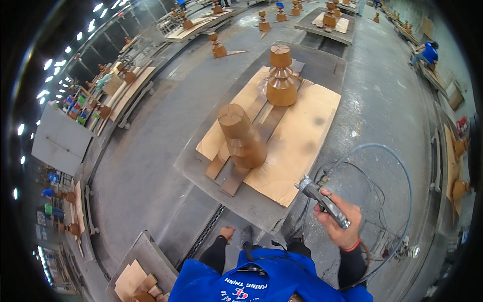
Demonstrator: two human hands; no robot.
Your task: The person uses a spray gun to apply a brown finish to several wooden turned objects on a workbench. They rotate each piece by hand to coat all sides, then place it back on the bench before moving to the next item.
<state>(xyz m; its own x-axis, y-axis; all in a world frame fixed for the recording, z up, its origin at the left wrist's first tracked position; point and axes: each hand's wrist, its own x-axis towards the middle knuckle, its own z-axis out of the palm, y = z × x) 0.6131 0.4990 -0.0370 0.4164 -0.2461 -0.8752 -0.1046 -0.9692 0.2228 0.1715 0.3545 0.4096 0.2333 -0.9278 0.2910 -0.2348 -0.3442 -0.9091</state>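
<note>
My right hand (342,216) is wrapped round a metal spray gun (322,199), held off the front right corner of a grey cart. A hose (408,186) loops away from the gun to the right. At my left side hangs my left hand (227,232), its fingers curled with nothing visible in them. A brown turned wooden pedestal (242,137) stands tilted-looking on two dark wooden strips on the cart. Farther back on the same strips is a second turned pedestal (282,78), shinier and stepped in outline.
Under the strips lies a sheet of cardboard (297,136) on the grey cart (193,168). A floor track with a chain (207,234) runs by my left. Another cart (146,241) stands behind at lower left. Thin hoses lie at right; a person in blue (428,53) sits far right.
</note>
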